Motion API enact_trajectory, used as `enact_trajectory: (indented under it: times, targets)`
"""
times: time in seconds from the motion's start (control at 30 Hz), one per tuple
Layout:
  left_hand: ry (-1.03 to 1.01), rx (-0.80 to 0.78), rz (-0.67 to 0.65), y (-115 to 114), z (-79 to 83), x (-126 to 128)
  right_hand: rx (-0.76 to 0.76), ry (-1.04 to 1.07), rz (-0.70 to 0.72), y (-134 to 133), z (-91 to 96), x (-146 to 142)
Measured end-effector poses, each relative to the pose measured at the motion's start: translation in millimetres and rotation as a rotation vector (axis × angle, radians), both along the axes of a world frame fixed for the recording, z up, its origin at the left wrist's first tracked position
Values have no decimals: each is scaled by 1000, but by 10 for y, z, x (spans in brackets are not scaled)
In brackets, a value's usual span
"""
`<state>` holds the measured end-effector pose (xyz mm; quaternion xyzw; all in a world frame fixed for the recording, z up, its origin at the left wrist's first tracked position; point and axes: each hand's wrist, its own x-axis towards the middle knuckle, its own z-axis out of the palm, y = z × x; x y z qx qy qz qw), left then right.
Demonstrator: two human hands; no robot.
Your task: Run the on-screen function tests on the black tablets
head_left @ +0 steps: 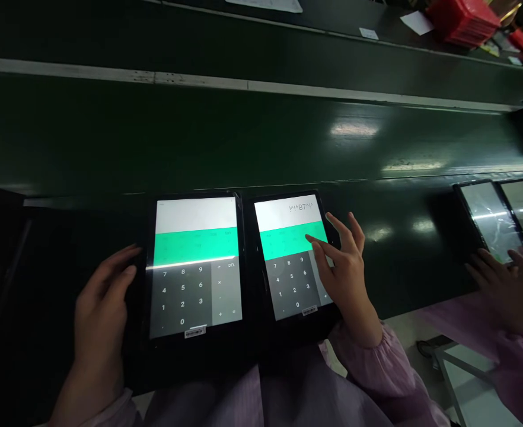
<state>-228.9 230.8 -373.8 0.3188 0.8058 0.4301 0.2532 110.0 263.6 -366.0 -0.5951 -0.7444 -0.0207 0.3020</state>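
Two tablets lie side by side on the dark bench, both lit with a calculator screen. My right hand point(344, 261) is over the right tablet point(292, 276), its index finger pointing at the green band of the screen and the other fingers spread. Characters including "87" show in that tablet's display area. Beside the left edge of the left tablet point(197, 290) is my left hand point(105, 296), fingers bent, thumb apart from them, holding nothing. The left tablet's display area looks blank. A small barcode label point(195, 332) sits at its lower edge.
At the right, a co-worker's hand point(504, 281) touches one of the other tablets point(488, 207). A green conveyor-like surface point(199, 136) runs behind the bench. Red trays point(463, 21) and paper slips point(417, 22) lie on the shelf beyond. A white-topped stool point(475, 379) stands below right.
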Motion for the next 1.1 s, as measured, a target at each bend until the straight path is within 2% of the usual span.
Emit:
enact_trajectory:
  times: [0.1,0.17,0.33,0.47,0.7,0.93,1.1]
  targets:
    - [-49,11,-52,9,-10,-21,41,12,15,-50,71,-164]
    - [-105,22,-95,7,-35,-37,37,44,79,-118,120,-359]
    - [-201,56,-180,-29,-129,-58,-111,40,286,-261,135,-948]
    - [-236,72,-214,-64,-172,-85,-133,0,275,-202,85,-1197]
    - [-207,52,-287,-111,-227,-154,-154,-44,226,-68,41,-1367]
    - [-202,25,-292,-125,-224,-159,-101,-43,114,-22,24,-1302]
    - [-180,40,-322,-125,-247,-188,-169,-12,198,-42,1,-1315]
